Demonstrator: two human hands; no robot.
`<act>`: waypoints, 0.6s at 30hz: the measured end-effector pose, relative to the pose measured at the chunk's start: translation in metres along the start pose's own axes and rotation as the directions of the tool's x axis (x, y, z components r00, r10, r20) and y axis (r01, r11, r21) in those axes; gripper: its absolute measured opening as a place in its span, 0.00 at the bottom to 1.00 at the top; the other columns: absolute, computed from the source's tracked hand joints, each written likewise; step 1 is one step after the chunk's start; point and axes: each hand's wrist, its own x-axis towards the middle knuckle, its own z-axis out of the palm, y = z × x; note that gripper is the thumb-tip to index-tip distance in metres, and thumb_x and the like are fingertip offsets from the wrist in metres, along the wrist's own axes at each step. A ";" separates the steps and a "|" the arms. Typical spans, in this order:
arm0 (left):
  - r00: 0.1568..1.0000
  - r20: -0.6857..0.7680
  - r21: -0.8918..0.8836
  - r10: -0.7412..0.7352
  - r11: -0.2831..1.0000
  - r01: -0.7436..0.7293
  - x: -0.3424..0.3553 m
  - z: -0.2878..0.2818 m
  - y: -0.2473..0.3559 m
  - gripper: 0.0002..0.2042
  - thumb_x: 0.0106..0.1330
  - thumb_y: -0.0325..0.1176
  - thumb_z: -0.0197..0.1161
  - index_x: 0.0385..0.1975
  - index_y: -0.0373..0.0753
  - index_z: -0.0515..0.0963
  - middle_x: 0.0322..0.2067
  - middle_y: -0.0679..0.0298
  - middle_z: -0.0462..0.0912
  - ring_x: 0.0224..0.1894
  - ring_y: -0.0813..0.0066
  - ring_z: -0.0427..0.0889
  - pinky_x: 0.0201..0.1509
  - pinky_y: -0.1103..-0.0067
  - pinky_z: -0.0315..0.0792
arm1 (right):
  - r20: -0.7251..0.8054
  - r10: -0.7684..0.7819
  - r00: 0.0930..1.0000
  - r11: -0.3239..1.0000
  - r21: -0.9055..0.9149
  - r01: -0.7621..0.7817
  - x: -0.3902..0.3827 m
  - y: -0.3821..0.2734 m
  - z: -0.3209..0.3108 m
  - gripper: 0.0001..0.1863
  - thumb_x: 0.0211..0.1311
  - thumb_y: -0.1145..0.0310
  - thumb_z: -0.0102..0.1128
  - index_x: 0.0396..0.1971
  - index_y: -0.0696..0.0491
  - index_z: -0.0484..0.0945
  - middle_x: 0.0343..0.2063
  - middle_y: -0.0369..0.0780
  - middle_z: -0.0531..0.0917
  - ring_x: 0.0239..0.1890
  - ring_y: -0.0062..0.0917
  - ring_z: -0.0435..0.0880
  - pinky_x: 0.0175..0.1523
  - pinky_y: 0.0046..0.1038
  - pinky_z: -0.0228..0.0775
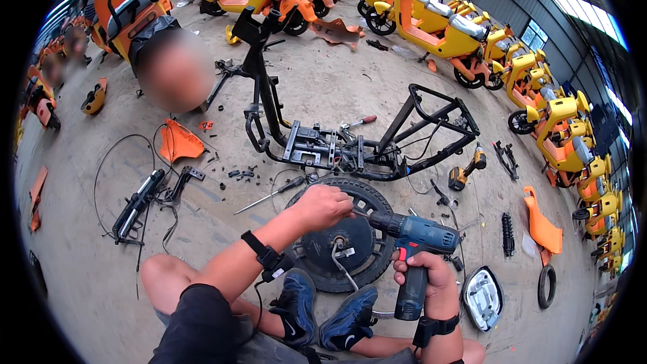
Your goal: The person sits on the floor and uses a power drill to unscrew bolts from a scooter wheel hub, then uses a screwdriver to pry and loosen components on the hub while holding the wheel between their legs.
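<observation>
My right hand is wrapped round the grip of a dark blue cordless drill, its chuck facing left. A thin driver bit runs from the chuck to my left hand, whose fingers are pinched on its end. Whether a small part is also between those fingers is hidden. Both hands are above a black hub-motor wheel, which lies flat on the floor in front of my shoes with a cable coming from its axle. Just beyond the wheel stands a bare black scooter frame.
Left of the wheel lie a screwdriver, a black shock-absorber part and an orange panel. To the right are a yellow-black drill, a spring shock and a white lamp housing. Yellow scooters line the back.
</observation>
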 end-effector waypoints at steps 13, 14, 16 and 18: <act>0.988 -0.029 0.218 -0.149 0.964 0.152 -0.074 -0.157 0.113 0.09 0.52 0.37 0.71 0.26 0.44 0.77 0.17 0.70 0.70 0.20 0.73 0.74 0.22 0.75 0.67 | 0.141 0.188 0.972 0.982 -0.021 -0.187 -0.082 0.036 0.077 0.22 0.44 0.73 0.56 0.41 0.71 0.72 0.24 0.47 0.77 0.23 0.31 0.75 0.32 0.26 0.69; 0.981 -0.055 0.165 -0.184 0.968 0.190 -0.079 -0.152 0.118 0.09 0.53 0.37 0.71 0.26 0.43 0.77 0.16 0.69 0.72 0.20 0.70 0.76 0.22 0.73 0.69 | 0.095 0.141 0.985 0.988 -0.069 -0.135 -0.087 0.037 0.084 0.22 0.45 0.74 0.56 0.42 0.71 0.72 0.26 0.48 0.77 0.24 0.32 0.75 0.32 0.27 0.70; 0.971 -0.046 0.039 -0.235 0.971 0.237 -0.092 -0.135 0.118 0.09 0.54 0.37 0.71 0.26 0.43 0.77 0.18 0.68 0.74 0.22 0.68 0.78 0.23 0.73 0.70 | 0.038 0.111 0.993 0.987 -0.122 -0.106 -0.091 0.040 0.084 0.24 0.46 0.78 0.55 0.47 0.70 0.70 0.32 0.51 0.78 0.29 0.31 0.76 0.33 0.29 0.73; 0.965 0.007 -0.065 -0.264 0.962 0.264 -0.104 -0.124 0.121 0.09 0.57 0.38 0.69 0.27 0.42 0.77 0.20 0.66 0.77 0.24 0.65 0.79 0.25 0.72 0.72 | 0.092 0.266 0.960 0.954 -0.165 -0.249 -0.086 0.040 0.065 0.26 0.46 0.77 0.55 0.49 0.69 0.68 0.34 0.51 0.78 0.30 0.31 0.76 0.33 0.30 0.73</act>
